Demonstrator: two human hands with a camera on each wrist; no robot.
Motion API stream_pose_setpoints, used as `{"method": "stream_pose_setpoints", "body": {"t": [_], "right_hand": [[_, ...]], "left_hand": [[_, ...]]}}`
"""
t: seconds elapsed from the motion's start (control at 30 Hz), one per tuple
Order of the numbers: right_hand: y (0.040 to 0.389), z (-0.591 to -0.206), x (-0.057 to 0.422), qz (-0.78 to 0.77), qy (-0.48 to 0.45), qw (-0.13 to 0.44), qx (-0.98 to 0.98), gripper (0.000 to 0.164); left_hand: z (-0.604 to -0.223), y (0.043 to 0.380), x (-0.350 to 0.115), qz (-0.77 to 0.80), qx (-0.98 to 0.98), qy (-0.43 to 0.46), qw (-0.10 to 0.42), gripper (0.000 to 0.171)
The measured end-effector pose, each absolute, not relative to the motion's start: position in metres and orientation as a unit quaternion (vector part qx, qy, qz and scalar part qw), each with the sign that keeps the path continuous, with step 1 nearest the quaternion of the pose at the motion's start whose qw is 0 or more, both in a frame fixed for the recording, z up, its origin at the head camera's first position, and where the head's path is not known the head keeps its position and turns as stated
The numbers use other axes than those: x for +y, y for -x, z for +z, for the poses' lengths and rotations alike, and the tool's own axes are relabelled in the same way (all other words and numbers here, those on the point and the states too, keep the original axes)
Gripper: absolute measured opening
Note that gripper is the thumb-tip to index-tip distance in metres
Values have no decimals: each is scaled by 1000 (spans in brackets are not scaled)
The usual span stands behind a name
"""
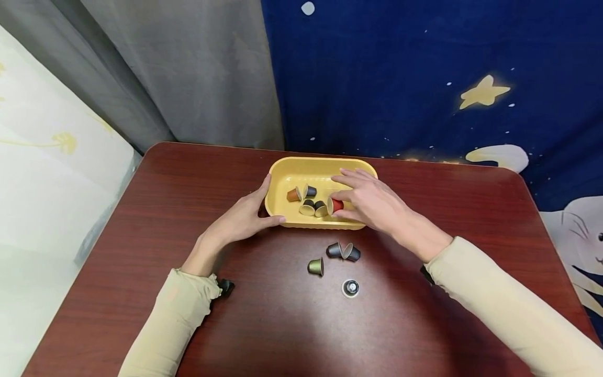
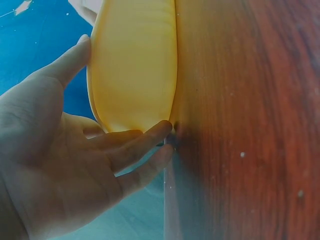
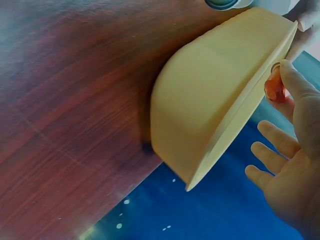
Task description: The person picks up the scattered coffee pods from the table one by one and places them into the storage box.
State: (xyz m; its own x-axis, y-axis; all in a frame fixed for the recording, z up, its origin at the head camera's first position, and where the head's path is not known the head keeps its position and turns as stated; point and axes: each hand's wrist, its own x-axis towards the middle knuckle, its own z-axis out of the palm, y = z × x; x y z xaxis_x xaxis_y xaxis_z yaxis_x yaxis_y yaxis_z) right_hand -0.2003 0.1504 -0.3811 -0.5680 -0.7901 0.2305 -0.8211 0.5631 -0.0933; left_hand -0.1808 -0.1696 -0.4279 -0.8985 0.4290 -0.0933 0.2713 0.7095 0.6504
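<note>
My right hand (image 1: 377,204) pinches a red coffee capsule (image 1: 337,205) between thumb and fingers, over the right part of a yellow plastic tub (image 1: 325,225). In the right wrist view the red capsule (image 3: 274,86) shows at the tub's rim, with the other fingers spread apart. At the tub's left end, my left hand (image 1: 240,217) rests against the wall, thumb and fingers spread with nearly straight fingers. Inside the tub lie an orange capsule (image 1: 293,195), a dark blue one (image 1: 310,191) and two black ones (image 1: 308,206), left of the red one.
On the brown table (image 1: 264,324) in front of the tub lie two dark capsules (image 1: 334,250) close together and a green capsule (image 1: 315,267). A dark capsule with a silvery rim (image 1: 350,288) stands nearer me. Behind the table's far edge hang grey and blue curtains (image 1: 377,78).
</note>
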Motion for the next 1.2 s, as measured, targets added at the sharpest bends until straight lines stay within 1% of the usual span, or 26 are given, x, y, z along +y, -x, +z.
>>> {"method": "stream_pose_setpoints", "body": {"t": [0.2, 0.37, 0.67, 0.9, 1.07, 1.2], "right_hand": [[207, -380, 142, 81, -454, 88, -883, 37], [211, -384, 143, 78, -452, 80, -885, 37], [222, -389, 144, 76, -452, 86, -884, 33], [222, -392, 138, 75, -451, 64, -887, 32], [224, -390, 133, 72, -452, 45, -888, 23], [227, -389, 130, 77, -461, 36, -883, 22]], "left_hand": [[-428, 181, -171, 334, 915, -193, 117, 110], [-428, 182, -171, 332, 915, -195, 117, 110], [-428, 182, -171, 333, 915, -194, 118, 111], [-430, 181, -171, 333, 915, -194, 119, 110], [-431, 181, -172, 332, 915, -196, 117, 110], [-431, 182, -172, 332, 915, -197, 116, 110]]}}
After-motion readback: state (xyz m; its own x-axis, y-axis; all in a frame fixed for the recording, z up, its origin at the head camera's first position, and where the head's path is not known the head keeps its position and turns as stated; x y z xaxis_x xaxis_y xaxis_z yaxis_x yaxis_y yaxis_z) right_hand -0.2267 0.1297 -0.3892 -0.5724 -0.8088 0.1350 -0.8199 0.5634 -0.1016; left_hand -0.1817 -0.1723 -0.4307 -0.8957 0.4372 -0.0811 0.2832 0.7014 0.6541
